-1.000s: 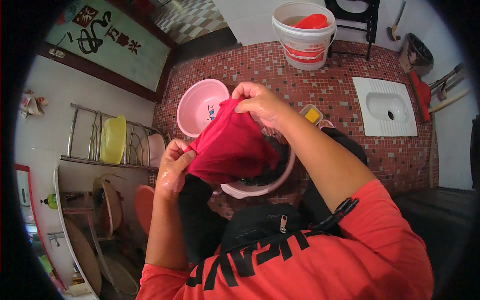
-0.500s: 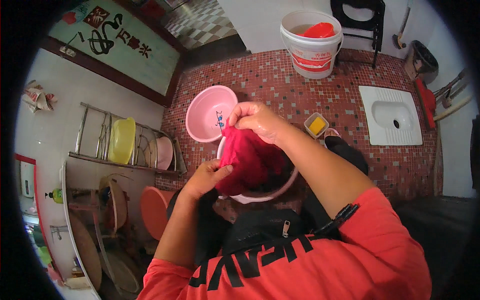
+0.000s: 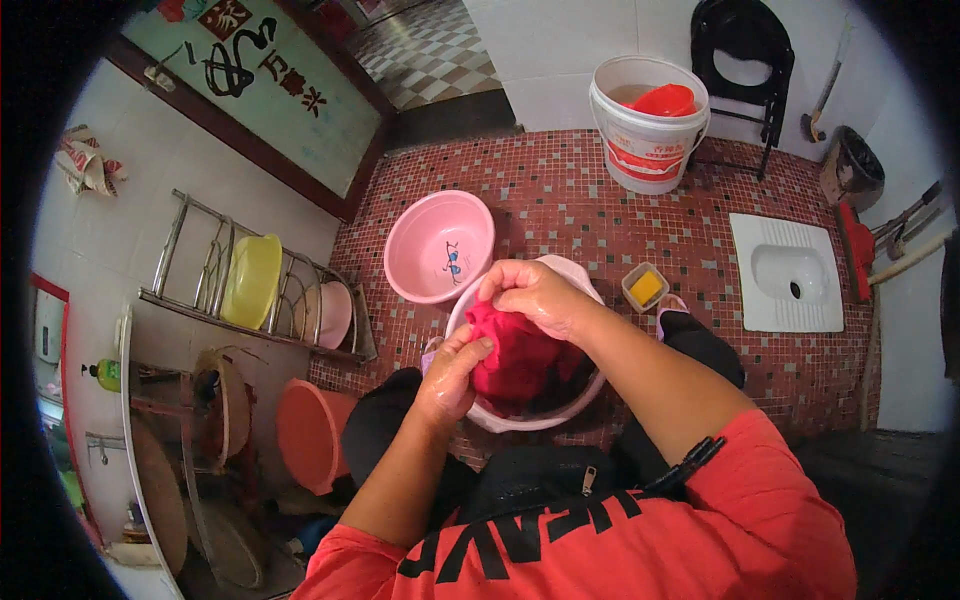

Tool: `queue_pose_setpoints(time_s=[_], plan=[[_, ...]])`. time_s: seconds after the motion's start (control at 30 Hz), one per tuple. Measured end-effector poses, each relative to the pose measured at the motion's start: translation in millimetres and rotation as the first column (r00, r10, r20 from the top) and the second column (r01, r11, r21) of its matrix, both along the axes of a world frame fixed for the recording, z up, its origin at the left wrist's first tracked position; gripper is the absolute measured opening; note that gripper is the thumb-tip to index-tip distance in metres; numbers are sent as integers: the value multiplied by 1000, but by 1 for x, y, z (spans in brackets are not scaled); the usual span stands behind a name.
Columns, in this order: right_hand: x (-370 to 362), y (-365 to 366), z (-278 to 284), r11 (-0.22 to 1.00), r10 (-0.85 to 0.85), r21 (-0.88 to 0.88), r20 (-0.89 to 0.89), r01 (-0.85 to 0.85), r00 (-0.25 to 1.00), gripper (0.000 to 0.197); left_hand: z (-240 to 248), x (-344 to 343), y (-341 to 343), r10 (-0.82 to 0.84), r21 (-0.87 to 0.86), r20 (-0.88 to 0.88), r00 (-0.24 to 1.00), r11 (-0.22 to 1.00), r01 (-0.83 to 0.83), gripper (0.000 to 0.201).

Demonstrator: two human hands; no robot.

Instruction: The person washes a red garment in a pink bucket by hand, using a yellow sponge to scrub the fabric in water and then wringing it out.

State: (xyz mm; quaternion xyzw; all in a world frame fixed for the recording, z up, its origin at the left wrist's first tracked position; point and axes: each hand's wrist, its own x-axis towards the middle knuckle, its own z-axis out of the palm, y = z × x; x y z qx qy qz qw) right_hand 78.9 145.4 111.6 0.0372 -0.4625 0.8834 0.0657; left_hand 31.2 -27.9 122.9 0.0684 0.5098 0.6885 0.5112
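Note:
A wet, crimson cloth hangs bunched from both my hands over a pink basin. My left hand pinches its left edge between thumb and fingers. Close by, my right hand grips the upper edge, fingers curled over it. The lower folds drop into the basin, where dark contents show beside the cloth; I cannot make out whether they are water or more fabric. Just beyond, to the left, stands a second pink basin with a blue and black picture on its bottom.
Right of the basins sits a small tub with a yellow block. A white bucket holding a red scoop stands at the back, near a black folding chair. A squat toilet lies right; a metal rack and orange bucket are left.
My hands have come closer together on the cloth, the left one moving up and to the right. The cloth sits lower and more gathered. The whole view has shifted slightly.

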Motion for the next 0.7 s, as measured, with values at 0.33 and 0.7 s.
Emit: queue_pose_setpoints(time_s=[0.33, 0.7], plan=[[7, -4, 2, 649, -32, 760, -34, 47, 999, 34, -3, -2, -5, 35, -143, -574, 818, 979, -142, 23], [8, -17, -10, 243, -199, 949, -152, 199, 968, 12, -3, -4, -7, -184, -329, -663, 726, 942, -61, 24]])
